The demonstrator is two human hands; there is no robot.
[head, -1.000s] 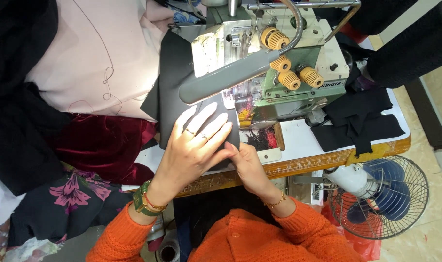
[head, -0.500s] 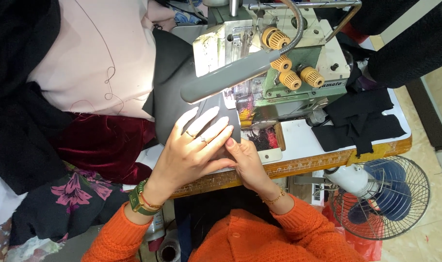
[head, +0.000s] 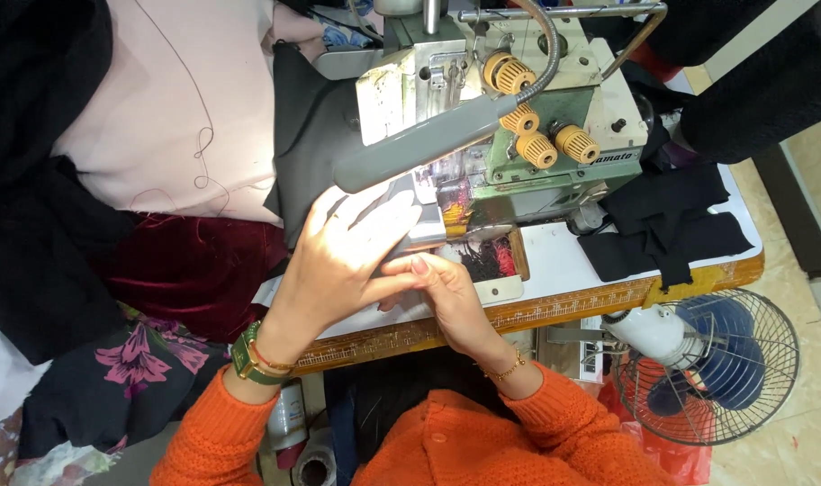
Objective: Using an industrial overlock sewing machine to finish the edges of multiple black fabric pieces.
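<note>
Beyond both hands, filling the far side of the worktop (head: 572,261), stands a pale green overlock sewing machine (head: 554,153) with three yellow tension knobs (head: 538,148) and a grey lamp arm (head: 428,144) slanting across its front. To the left of the left hand lies a heap of cloth: a pale pink piece (head: 176,117) farthest off, a dark red velvet piece (head: 194,279) nearer, and a dark flowered fabric (head: 122,369) by the wrist. A dark grey fabric piece (head: 316,144) runs from just beyond the left hand up past the machine's left side. Well to the right of the right hand rest folded black cloth pieces (head: 667,220), and lower right, off the worktop edge, stands a blue-bladed fan (head: 712,369). The left hand (head: 343,265) lies flat and open, fingers spread, pressing on the grey fabric just in front of the machine's needle area. The right hand (head: 446,292) sits just beside it, touching its fingers, with thumb and forefinger pinched together at the fabric edge; what exactly they grip is hidden. A green wristwatch (head: 247,355) circles the left wrist and a thin gold bracelet (head: 508,367) the right.
</note>
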